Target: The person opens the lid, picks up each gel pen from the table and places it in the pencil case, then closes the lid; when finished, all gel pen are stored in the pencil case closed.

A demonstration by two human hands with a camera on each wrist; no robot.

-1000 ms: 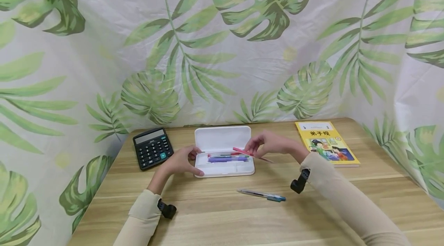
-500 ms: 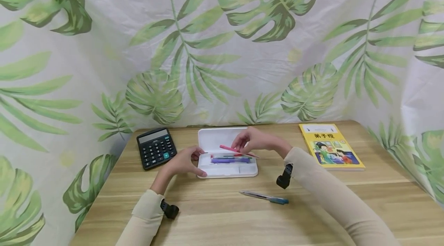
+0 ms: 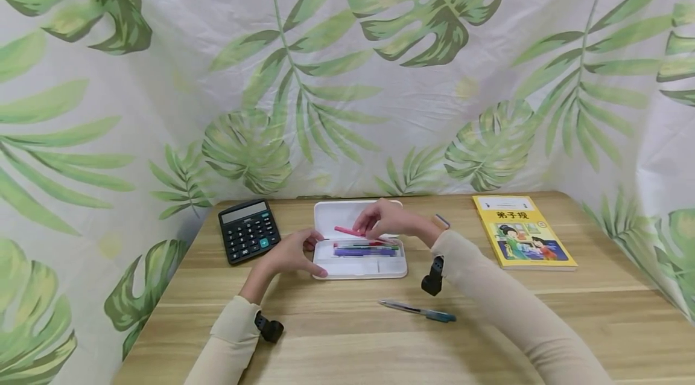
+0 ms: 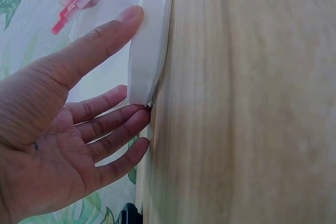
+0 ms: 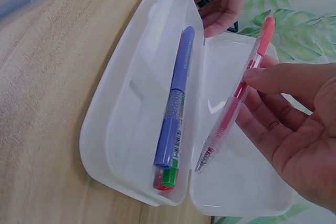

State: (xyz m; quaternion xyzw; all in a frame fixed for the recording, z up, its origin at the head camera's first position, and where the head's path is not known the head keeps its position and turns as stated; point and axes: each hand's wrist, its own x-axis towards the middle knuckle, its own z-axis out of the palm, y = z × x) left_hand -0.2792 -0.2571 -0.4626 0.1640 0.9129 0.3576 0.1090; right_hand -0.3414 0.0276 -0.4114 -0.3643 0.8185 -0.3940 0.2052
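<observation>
My right hand (image 3: 379,218) pinches a clear pen with a red clip (image 5: 233,98) between thumb and fingers, tilted above the open white pencil case (image 3: 358,274). Inside the case lie a purple pen (image 5: 181,72), a pen with a green end (image 5: 169,177) and one with a red end, partly covered. My left hand (image 3: 295,254) holds the case's left end, thumb (image 4: 97,45) on the front side and fingers around the corner toward the hinge. In front of the case, a clear pen with a blue-green end (image 3: 418,311) lies on the table.
A black calculator (image 3: 250,231) lies left of the case, close to my left hand. At the right is a yellow book (image 3: 523,232). Behind my right wrist a small blue-and-white object (image 3: 442,221) shows partly. A leaf-patterned curtain (image 3: 347,101) hangs behind the wooden table (image 3: 326,343).
My right hand has moved left with the red pen, from the case's right end to over its middle. The small object behind that wrist has come into view. My left hand stays on the case.
</observation>
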